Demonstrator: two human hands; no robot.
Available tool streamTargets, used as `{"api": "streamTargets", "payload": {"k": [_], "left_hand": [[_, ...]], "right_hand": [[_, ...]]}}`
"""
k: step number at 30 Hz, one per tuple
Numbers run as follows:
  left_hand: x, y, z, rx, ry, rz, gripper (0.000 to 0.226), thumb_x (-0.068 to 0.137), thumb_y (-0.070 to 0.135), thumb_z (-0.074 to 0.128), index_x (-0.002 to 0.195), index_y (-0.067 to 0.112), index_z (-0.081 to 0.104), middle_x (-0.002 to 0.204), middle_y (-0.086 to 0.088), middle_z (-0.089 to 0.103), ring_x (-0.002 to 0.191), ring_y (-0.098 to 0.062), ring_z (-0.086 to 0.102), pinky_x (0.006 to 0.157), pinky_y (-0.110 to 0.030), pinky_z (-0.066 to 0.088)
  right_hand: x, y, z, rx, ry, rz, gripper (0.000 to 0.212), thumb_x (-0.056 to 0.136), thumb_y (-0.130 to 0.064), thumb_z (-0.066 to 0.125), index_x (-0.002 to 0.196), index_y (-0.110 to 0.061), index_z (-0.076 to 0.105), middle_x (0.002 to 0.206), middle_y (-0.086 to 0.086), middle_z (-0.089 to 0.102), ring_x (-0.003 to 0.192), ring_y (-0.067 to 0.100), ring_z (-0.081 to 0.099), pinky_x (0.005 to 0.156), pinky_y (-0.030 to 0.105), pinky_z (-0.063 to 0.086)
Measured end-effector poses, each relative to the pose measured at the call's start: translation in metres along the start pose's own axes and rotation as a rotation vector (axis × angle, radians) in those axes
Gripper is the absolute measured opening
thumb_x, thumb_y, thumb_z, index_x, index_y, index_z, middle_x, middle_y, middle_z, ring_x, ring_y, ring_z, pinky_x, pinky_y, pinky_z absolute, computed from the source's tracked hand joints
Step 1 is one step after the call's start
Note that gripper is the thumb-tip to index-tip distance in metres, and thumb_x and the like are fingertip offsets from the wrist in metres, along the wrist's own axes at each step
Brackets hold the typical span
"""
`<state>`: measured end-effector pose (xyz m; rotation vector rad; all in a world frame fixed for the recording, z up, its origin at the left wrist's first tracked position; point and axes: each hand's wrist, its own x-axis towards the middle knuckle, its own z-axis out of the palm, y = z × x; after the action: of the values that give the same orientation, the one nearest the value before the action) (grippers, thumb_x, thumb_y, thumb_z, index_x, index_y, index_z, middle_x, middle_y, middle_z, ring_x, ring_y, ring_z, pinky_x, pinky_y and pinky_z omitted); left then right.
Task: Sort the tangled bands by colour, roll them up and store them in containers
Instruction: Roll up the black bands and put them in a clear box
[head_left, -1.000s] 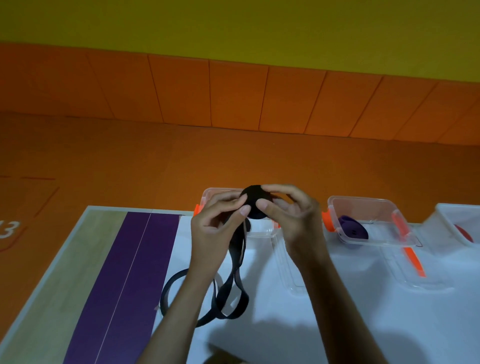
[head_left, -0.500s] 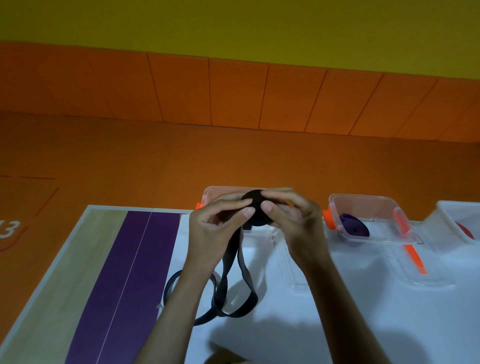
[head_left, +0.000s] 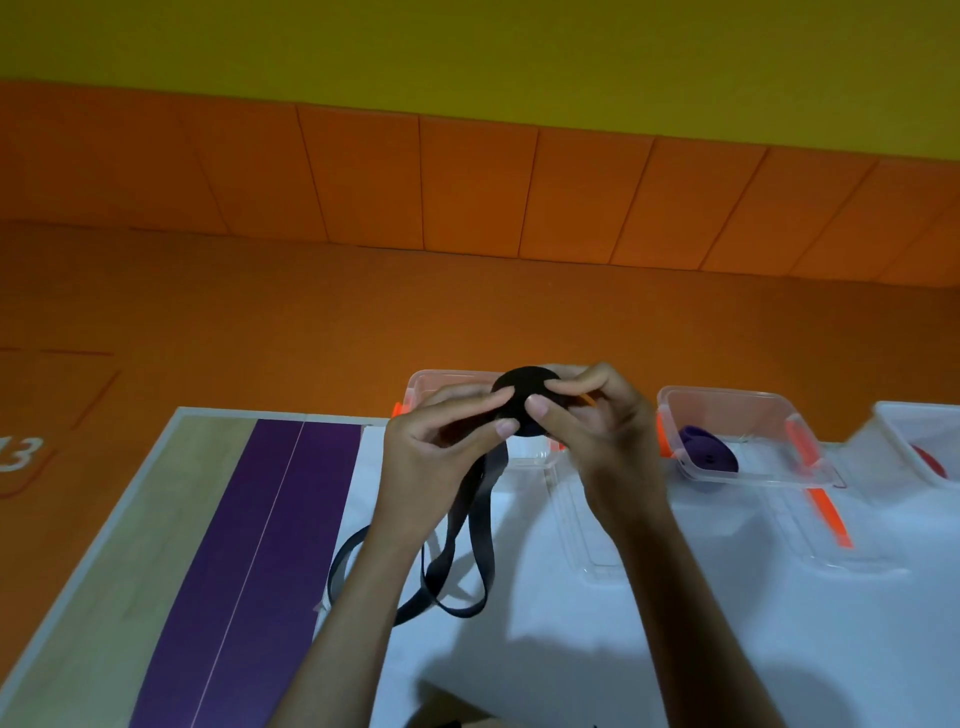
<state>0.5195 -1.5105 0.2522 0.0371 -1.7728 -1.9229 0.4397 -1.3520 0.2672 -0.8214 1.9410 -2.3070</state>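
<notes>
Head view, near to far: the loose tail (head_left: 467, 545) of the black band lies in slack loops on the white table (head_left: 571, 649), just right of the purple strip (head_left: 260, 545), then rises to your hands. Left hand (head_left: 431, 457) pinches the tail where it feeds onto the coil, thumb and fingertips curled on it. Right hand (head_left: 597, 431) grips the black roll (head_left: 519, 387) across its flat faces, thumb on the near face, fingers behind. Roll is up in the air, in front of the clear container (head_left: 441, 379) at the far table edge. My read on handling: flat strap, light and limp, no stiffness of its own, so the coil will likely spring loose if you ease the squeeze. Hold across the faces, not the rim, and guide the tail close to the roll under light tension so it lays flat, no twists. Clear lid (head_left: 576, 519) lies flat by your right wrist. Further right, second container (head_left: 737, 410) holds a purple roll (head_left: 709, 454); third container (head_left: 904, 431) shows a red item (head_left: 930, 460), cut off by the frame
</notes>
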Motion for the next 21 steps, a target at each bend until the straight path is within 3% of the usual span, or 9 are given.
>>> {"api": "streamTargets", "payload": {"k": [3,8,10,12,15,18,21], "left_hand": [[0.0,0.002,0.001,0.016,0.039,0.028,0.032,0.085,0.014,0.087,0.113,0.027,0.082,0.117,0.004,0.079,0.116,-0.015,0.073,0.096,-0.023,0.057],[-0.003,0.001,0.014,0.034,0.094,0.038,0.023,0.09,0.011,0.083,0.111,0.019,0.078,0.115,0.002,0.077,0.117,-0.024,0.072,0.096,-0.033,0.06],[-0.001,0.003,0.014,0.011,0.091,0.031,0.021,0.092,0.016,0.081,0.111,0.025,0.08,0.117,0.003,0.077,0.12,-0.022,0.07,0.099,-0.03,0.058],[0.001,0.006,0.012,0.019,0.087,0.04,0.02,0.092,0.023,0.08,0.111,0.03,0.081,0.117,0.004,0.078,0.123,-0.024,0.068,0.101,-0.028,0.055],[0.003,0.008,0.012,0.047,0.108,0.064,0.018,0.093,0.02,0.08,0.109,0.028,0.081,0.116,0.004,0.079,0.121,-0.025,0.069,0.098,-0.028,0.057],[0.001,0.006,0.013,0.049,0.144,0.059,0.019,0.089,0.018,0.082,0.107,0.018,0.082,0.121,0.001,0.078,0.123,-0.022,0.07,0.098,-0.028,0.057],[0.0,0.008,0.008,-0.016,0.108,0.004,0.024,0.086,0.02,0.081,0.111,0.019,0.082,0.12,0.003,0.079,0.121,-0.013,0.071,0.096,-0.02,0.056]], "right_hand": [[0.002,0.0,-0.007,-0.014,-0.03,0.022,0.024,0.081,-0.032,0.09,0.09,-0.024,0.07,0.119,0.007,0.078,0.114,0.03,0.074,0.09,0.043,0.064],[0.007,-0.009,-0.01,-0.043,0.021,-0.007,0.024,0.08,-0.033,0.09,0.091,-0.024,0.072,0.108,0.008,0.08,0.103,0.03,0.077,0.081,0.042,0.065],[0.007,-0.01,-0.011,-0.006,-0.012,0.046,0.024,0.084,-0.028,0.086,0.104,-0.023,0.074,0.114,0.009,0.078,0.107,0.032,0.076,0.083,0.042,0.065],[0.004,-0.01,-0.011,-0.027,-0.084,0.091,0.022,0.089,-0.029,0.079,0.111,-0.029,0.075,0.118,0.002,0.077,0.111,0.026,0.075,0.085,0.034,0.064],[0.003,-0.011,-0.01,-0.076,-0.105,0.076,0.017,0.084,-0.03,0.081,0.1,-0.033,0.077,0.115,-0.006,0.077,0.112,0.016,0.074,0.088,0.025,0.061],[0.007,-0.014,-0.01,-0.113,-0.036,0.039,0.012,0.08,-0.031,0.085,0.088,-0.03,0.076,0.107,-0.004,0.079,0.104,0.017,0.076,0.081,0.024,0.061],[0.006,-0.011,-0.01,-0.105,0.004,0.035,0.017,0.083,-0.031,0.085,0.098,-0.032,0.078,0.107,-0.001,0.08,0.103,0.021,0.078,0.082,0.031,0.064]]}}
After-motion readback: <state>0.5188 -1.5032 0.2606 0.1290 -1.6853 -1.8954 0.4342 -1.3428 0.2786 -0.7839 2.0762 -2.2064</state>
